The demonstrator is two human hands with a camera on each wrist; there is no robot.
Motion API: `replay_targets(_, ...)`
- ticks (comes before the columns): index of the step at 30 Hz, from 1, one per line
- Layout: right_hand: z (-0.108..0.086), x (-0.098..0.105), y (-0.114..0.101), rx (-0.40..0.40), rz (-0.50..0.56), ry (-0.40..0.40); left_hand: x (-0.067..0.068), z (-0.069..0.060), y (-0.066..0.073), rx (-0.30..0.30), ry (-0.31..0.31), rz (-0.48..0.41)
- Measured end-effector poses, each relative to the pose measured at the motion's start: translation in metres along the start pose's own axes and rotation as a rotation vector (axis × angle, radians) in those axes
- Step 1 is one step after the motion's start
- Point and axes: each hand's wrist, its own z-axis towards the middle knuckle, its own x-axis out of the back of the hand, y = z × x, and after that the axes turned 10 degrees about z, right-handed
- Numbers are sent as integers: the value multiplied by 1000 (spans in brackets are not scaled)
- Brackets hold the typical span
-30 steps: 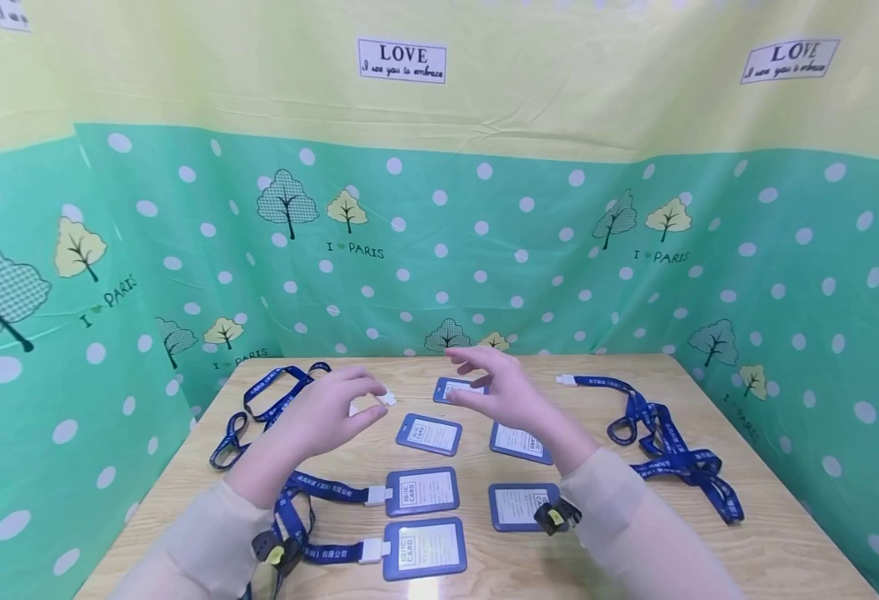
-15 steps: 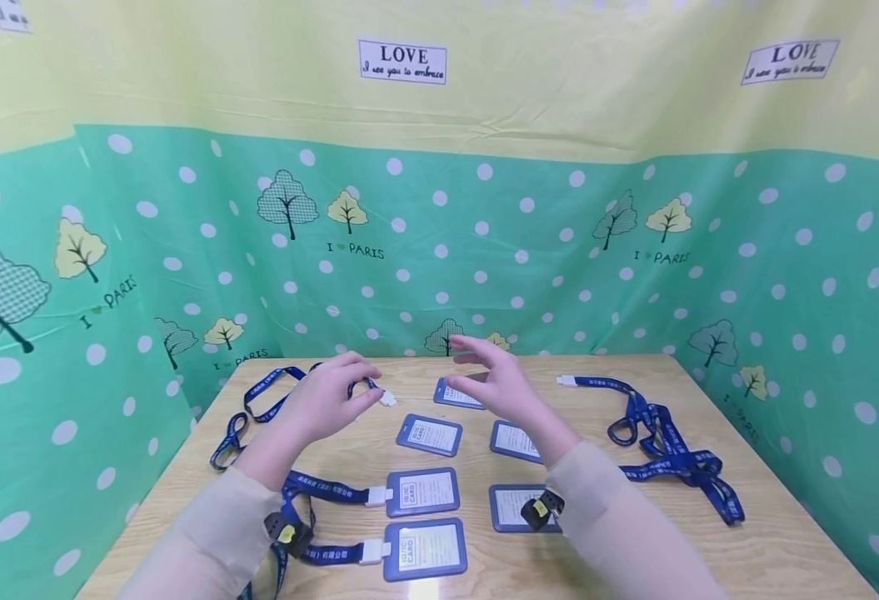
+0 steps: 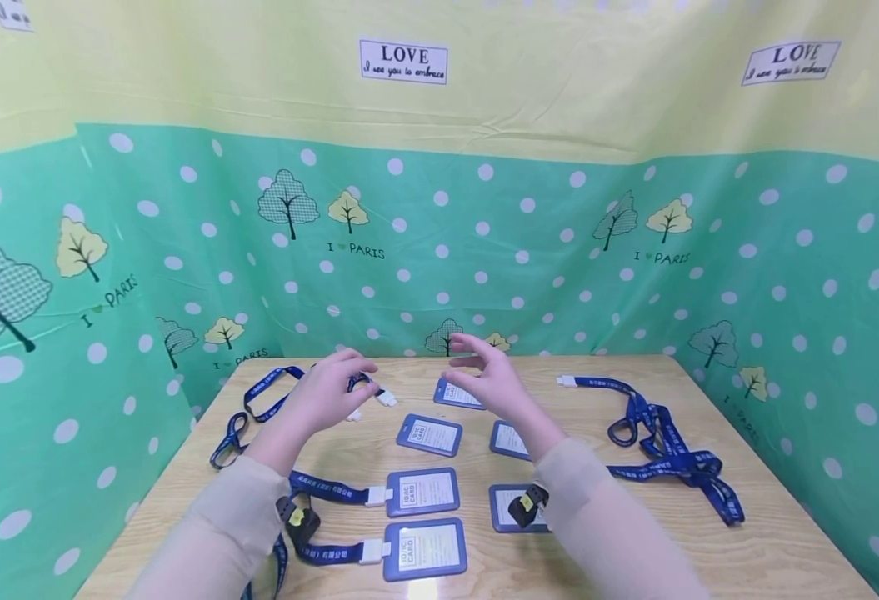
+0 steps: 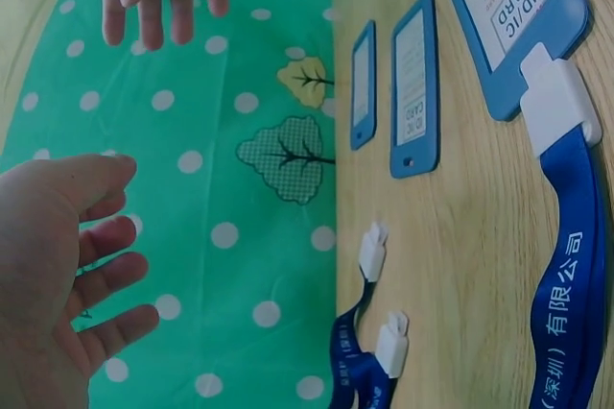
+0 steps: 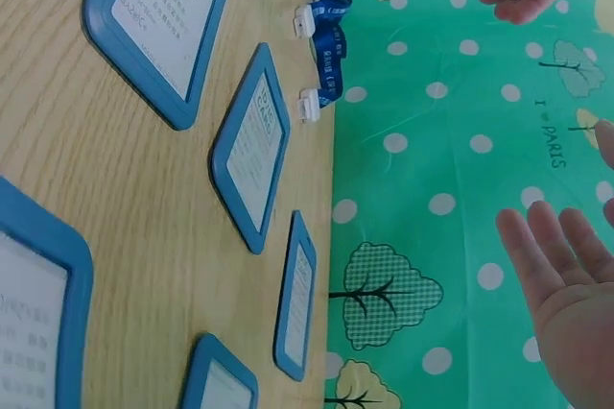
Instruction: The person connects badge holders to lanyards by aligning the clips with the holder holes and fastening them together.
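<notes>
Cardholder nearest left hand points slot leftward, long axis crosswise, right hand opposite, both grips empty, parted.

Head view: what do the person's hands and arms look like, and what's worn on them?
The left hand and right hand are ungloved. Both arms wear pale beige sleeves, with small black devices, each marked yellow-green, at the cuffs. I see no cables.

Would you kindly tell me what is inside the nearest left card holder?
A white insert printed "ID/IC CARD" shows inside that card holder; anything behind the white insert is covered.
</notes>
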Motion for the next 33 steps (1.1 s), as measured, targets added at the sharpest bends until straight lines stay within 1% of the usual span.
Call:
replay_targets(7,3,-10,9,-53,81,36,-4,3,-5,29,-28,-24)
replay_targets(13,7,-21,17,-80,148,60,-12,5,-10,73,-48,-37)
replay_targets(18,9,-31,24,-104,200,65,-18,6,-15,110,-81,-48)
replay_targets(23,7,-37,31,-177,271,66,-23,8,-20,162,-125,-48)
replay_targets(27,5,-40,35,-237,326,62,-27,9,-24,184,-163,-42)
replay_targets(33,4,-42,42,-295,440,62,-40,9,-33,219,-225,-31)
